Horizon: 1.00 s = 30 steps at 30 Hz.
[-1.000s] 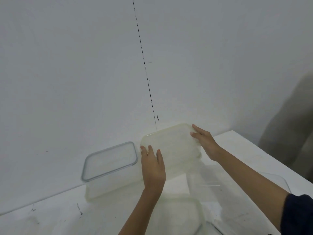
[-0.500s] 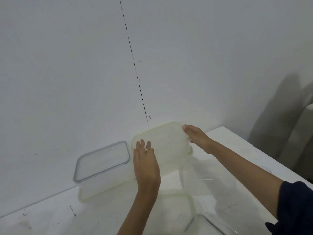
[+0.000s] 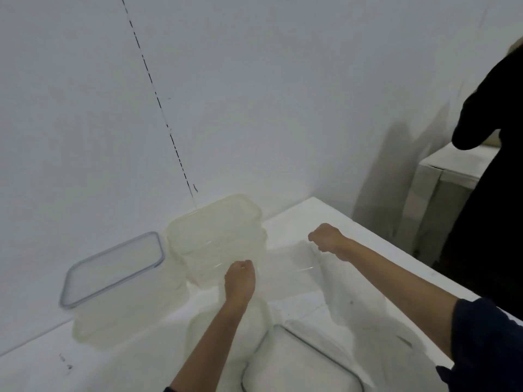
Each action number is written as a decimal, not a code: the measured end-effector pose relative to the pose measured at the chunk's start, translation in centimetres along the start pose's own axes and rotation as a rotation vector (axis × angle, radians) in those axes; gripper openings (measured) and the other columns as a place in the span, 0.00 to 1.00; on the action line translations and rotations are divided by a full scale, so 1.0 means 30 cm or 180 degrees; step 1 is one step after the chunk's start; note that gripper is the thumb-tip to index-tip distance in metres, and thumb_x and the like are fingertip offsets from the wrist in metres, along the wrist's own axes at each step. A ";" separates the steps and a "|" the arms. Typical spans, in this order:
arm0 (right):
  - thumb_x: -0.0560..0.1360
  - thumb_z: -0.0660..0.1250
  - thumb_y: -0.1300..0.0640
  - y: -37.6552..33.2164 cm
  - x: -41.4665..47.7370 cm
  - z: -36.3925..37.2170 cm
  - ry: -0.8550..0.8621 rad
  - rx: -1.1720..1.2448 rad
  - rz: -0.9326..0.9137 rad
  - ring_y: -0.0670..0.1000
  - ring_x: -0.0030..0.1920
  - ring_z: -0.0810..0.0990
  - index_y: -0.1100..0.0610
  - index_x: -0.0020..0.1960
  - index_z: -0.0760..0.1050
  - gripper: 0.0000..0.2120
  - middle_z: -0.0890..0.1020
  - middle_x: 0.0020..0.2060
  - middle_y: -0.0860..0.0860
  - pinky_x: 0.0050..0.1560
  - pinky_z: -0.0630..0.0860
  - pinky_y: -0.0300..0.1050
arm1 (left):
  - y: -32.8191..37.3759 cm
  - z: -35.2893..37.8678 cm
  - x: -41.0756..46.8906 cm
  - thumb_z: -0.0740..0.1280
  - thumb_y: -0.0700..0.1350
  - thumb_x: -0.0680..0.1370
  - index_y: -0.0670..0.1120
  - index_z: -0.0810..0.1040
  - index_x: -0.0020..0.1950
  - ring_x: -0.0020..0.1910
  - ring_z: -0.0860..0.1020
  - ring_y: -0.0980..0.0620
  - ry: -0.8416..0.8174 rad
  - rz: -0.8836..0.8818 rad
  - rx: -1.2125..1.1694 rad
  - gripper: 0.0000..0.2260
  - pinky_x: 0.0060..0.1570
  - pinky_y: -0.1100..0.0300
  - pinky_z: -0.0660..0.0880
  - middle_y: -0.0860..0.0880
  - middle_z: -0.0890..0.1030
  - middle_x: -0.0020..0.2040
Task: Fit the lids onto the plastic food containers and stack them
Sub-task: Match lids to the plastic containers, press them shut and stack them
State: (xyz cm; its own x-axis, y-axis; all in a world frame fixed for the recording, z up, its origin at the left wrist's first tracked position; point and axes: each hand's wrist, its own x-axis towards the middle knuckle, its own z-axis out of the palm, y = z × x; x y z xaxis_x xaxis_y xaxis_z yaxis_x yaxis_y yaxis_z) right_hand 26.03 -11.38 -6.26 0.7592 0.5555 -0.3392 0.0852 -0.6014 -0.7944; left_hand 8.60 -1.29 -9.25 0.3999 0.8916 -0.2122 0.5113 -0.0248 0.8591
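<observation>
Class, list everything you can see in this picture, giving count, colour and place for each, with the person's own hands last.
table: one, white, against the wall
wall: one, white, with a dark dashed line
grey-rimmed container: one, clear, lidded, far left
lidded containers: apparently two, yellowish, stacked by the wall
clear container: one, lidless, between the hands
yellowish piece: one, lid or container unclear, under the left forearm
grey-rimmed lid: one, clear, nearest edge
side surface: one, white, far right
bystander: one, dark clothing, right edge
left hand: curled on the clear container's near end
right hand: curled on its far end
</observation>
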 end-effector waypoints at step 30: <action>0.79 0.57 0.57 -0.023 -0.631 0.354 0.0447 0.1879 -0.0267 0.52 0.44 0.71 0.57 0.40 0.73 0.11 0.72 0.56 0.57 0.38 0.65 0.44 | -0.162 -0.413 -0.436 0.56 0.49 0.82 0.44 0.70 0.57 0.44 0.75 0.42 0.0702 -0.1119 -0.2773 0.10 0.42 0.53 0.71 0.45 0.74 0.46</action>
State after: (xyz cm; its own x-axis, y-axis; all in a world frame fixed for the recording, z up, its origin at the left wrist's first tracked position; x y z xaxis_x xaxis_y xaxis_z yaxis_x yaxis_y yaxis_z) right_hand 4.76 -15.38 -4.65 0.8467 0.4819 -0.2257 -0.1931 -0.1170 -0.9742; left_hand -8.54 -7.22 -4.88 0.1344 0.8511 -0.5075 -0.2050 0.5249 0.8261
